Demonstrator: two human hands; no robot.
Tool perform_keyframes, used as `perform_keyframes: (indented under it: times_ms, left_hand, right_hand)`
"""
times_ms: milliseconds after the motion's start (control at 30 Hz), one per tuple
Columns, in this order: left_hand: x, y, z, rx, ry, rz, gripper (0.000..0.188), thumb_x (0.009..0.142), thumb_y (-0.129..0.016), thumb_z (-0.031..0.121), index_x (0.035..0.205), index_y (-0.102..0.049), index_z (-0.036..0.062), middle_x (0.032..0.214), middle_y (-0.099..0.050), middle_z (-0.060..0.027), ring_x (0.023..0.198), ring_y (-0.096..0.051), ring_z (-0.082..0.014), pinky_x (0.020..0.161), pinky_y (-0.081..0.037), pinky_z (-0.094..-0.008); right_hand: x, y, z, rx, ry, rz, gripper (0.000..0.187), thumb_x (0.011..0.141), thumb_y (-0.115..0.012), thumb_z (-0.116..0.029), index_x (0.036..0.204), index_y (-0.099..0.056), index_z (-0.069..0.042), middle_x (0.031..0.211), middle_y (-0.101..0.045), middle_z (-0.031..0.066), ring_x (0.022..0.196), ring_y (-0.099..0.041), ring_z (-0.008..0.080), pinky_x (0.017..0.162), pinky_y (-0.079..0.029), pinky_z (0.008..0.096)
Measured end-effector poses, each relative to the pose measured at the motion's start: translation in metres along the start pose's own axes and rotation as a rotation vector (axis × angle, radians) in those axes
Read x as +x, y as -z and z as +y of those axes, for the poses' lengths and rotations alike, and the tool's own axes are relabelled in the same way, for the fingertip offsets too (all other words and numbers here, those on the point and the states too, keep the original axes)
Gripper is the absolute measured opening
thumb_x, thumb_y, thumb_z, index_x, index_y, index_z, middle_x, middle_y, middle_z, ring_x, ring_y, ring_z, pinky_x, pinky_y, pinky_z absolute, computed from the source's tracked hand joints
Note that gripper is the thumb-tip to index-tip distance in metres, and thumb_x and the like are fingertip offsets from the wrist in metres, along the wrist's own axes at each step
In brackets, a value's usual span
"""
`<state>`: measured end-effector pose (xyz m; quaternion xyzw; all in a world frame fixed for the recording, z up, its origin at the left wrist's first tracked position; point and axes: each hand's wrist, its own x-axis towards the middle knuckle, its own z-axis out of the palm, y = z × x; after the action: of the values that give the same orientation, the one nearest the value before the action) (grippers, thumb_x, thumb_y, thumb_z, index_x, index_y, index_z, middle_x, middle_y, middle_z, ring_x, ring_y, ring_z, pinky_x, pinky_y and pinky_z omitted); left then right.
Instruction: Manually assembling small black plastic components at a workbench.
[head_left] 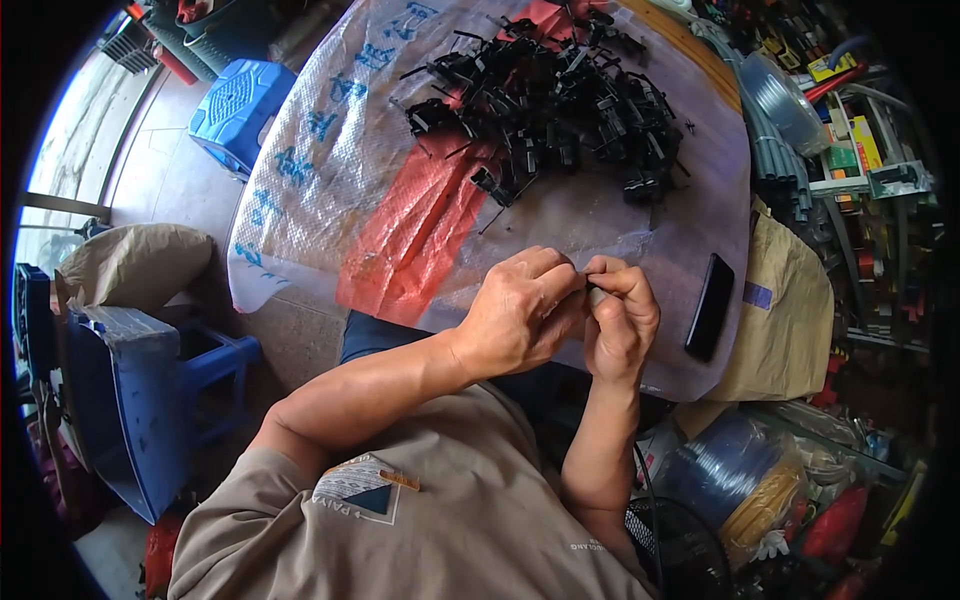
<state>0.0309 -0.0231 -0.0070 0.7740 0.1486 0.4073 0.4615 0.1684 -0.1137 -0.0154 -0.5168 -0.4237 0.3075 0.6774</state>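
My left hand (522, 308) and my right hand (620, 318) meet over the near edge of the table, fingertips pinched together. Between them is a small dark piece (590, 284), mostly hidden by the fingers, so its kind does not show. Beyond the hands lies a large heap of small black plastic parts (560, 110), some with thin prongs or wires sticking out. The heap rests on a translucent woven plastic sheet (330, 170) that has a broad red band (415, 235) across it.
A black phone (710, 307) lies at the table's right side. At the left stand a blue plastic stool (240, 112) and a blue bin (135, 400). Brown sacking (785, 310) hangs at the right, near crowded shelves (870, 180) and wrapped coils of tubing (735, 480).
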Motion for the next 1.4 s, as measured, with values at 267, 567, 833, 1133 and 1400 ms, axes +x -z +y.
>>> perform_keyframes:
  times_ms: [267,567,833,1133,1400]
  left_hand:
    - [0.003,0.020,0.007,-0.941,0.775,-0.126,0.015,0.096,-0.056,0.015,0.103,-0.057,0.0016,0.080,-0.055,0.0010,0.069,-0.049,-0.0073,0.061,-0.044,-0.0257]
    - [-0.003,0.035,0.000,-0.452,0.388,-0.273,0.027,0.091,-0.060,0.012,0.112,-0.055,-0.0032,0.092,-0.066,-0.0120,0.083,-0.064,-0.0211,0.073,-0.051,-0.0324]
    - [-0.006,0.058,-0.002,-0.054,0.202,-0.155,0.028,0.082,-0.069,0.016,0.097,-0.056,-0.0041,0.080,-0.066,-0.0204,0.075,-0.067,-0.0368,0.064,-0.053,-0.0390]
    - [-0.004,0.081,-0.028,-1.138,0.805,0.227,0.012,0.089,-0.062,0.013,0.093,-0.056,0.0030,0.083,-0.060,-0.0058,0.068,-0.057,-0.0117,0.059,-0.046,-0.0253]
    - [0.003,0.063,-0.015,-0.197,0.645,0.186,0.040,0.091,-0.062,0.019,0.117,-0.057,-0.0100,0.102,-0.068,-0.0196,0.087,-0.066,-0.0220,0.079,-0.051,-0.0332]
  right_hand:
    - [-0.002,0.004,-0.023,0.010,-0.218,-0.175,0.015,0.092,-0.060,-0.004,0.106,-0.058,0.001,0.097,-0.062,0.0045,0.085,-0.058,0.0101,0.081,-0.046,0.0223]
    - [0.001,-0.008,-0.033,-0.117,-0.420,-0.199,0.007,0.091,-0.061,-0.007,0.094,-0.061,0.000,0.073,-0.063,0.0011,0.059,-0.055,0.0061,0.055,-0.044,0.0195]
    - [0.022,-0.036,-0.030,-0.302,-0.379,-0.359,0.004,0.088,-0.059,-0.003,0.090,-0.060,0.000,0.061,-0.057,-0.0015,0.055,-0.051,0.0026,0.049,-0.042,0.0199]
    - [0.088,-0.060,0.009,-0.331,-0.474,0.056,0.019,0.089,-0.066,-0.021,0.092,-0.062,-0.002,0.069,-0.058,0.0003,0.049,-0.048,0.0042,0.045,-0.036,0.0174]
    - [0.062,-0.047,0.006,-0.023,-0.397,-0.031,0.012,0.093,-0.059,-0.013,0.094,-0.056,-0.001,0.073,-0.061,0.0061,0.053,-0.053,0.0089,0.047,-0.040,0.0214]
